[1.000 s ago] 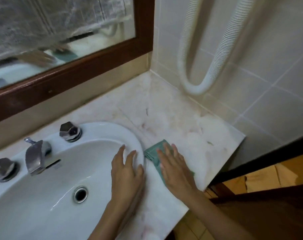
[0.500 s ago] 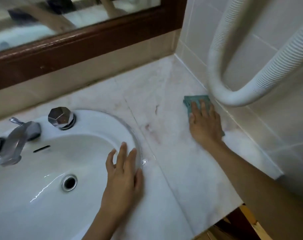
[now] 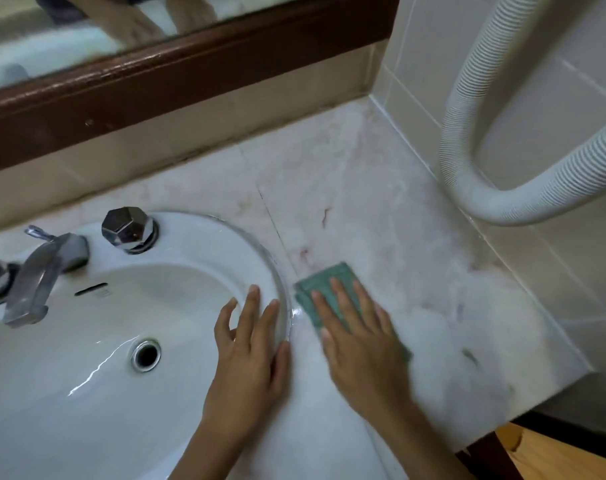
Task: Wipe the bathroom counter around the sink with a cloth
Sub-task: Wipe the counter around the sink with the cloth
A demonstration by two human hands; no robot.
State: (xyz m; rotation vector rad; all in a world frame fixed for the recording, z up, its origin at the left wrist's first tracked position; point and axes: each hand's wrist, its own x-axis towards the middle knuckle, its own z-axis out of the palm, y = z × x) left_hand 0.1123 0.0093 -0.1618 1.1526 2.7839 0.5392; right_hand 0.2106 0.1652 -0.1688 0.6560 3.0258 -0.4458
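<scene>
A folded green cloth (image 3: pixel 324 279) lies flat on the pale marble counter (image 3: pixel 381 220), just right of the white sink (image 3: pixel 86 341). My right hand (image 3: pixel 360 337) presses on the cloth with straight, spread fingers and covers most of it. My left hand (image 3: pixel 249 351) rests flat on the sink's right rim, fingers straight. The two hands sit side by side, a small gap between them.
A chrome tap (image 3: pixel 34 271) and a faceted chrome knob (image 3: pixel 128 230) stand at the sink's back. A white ribbed hose (image 3: pixel 467 188) loops down the tiled right wall just above the counter. A wood-framed mirror (image 3: pixel 156 77) runs along the back. The counter's edge drops off at the right front.
My right hand has slid the cloth from the far right by the wall back toward me, to the sink's rim. My left hand has stayed on the rim.
</scene>
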